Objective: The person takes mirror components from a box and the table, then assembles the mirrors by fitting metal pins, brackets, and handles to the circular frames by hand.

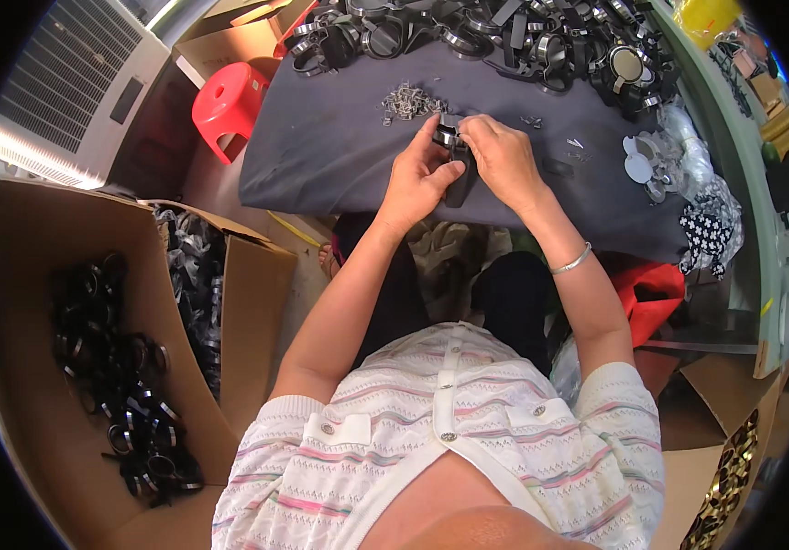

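Observation:
A wristwatch (pixel 458 188) with a black strap and a silvery case is held over the near part of the cloth-covered table. My left hand (pixel 420 180) is closed round its left side, with the thumb on the strap. At the right side of the case, the fingertips of my right hand (pixel 502 158) are pinched together against the watch. Whether a small part sits between them is hidden. Just beyond my hands lies a heap of small metal pieces (pixel 408 103). A few more loose metal bits (pixel 576 144) are scattered to the right.
Many black-strapped watches (pixel 385 38) are piled along the far side of the dark tablecloth (pixel 321 137). Clear plastic discs (pixel 637 168) and bags lie at the right. A red stool (pixel 230 103) stands at the left, behind a cardboard box (pixel 120 229) with more watches (pixel 152 399).

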{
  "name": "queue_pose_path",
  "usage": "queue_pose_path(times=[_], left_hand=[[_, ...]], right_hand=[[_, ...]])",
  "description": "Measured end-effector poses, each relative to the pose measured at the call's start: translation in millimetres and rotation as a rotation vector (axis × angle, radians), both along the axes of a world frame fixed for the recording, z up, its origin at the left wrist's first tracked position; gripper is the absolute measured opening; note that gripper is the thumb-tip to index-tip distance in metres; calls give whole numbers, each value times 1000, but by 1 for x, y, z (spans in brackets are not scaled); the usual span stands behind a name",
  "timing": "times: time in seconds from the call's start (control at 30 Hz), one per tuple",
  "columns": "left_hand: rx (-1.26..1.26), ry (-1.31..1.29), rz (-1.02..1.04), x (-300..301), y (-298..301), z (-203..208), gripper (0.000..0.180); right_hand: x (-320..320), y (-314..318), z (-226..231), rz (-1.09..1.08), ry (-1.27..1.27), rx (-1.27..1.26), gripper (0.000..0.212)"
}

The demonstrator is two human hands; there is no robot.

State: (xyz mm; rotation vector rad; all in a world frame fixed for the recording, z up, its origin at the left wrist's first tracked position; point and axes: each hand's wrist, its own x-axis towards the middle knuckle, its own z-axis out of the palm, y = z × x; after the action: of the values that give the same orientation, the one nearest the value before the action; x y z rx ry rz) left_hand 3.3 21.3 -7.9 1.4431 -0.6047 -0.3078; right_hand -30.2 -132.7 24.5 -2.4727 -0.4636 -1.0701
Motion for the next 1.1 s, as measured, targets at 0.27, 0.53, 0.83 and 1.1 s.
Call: queue_pose_path(times=[0.27, 0.53, 0.83, 1.1], left_hand=[[-55, -90, -43, -9, -6, -7, 53], [71, 131, 77, -8, -6, 12, 35], [23, -213, 347, -11, -15, 0, 18], [5, -352, 367, -19, -28, 2, 25]], right_hand=[[-20, 4, 4, 18, 43, -178, 9], [-13, 6, 7, 43, 15, -208, 8], [-16, 13, 3, 90, 46, -162, 13], [-32, -1, -4, 28, 26, -72, 24]])
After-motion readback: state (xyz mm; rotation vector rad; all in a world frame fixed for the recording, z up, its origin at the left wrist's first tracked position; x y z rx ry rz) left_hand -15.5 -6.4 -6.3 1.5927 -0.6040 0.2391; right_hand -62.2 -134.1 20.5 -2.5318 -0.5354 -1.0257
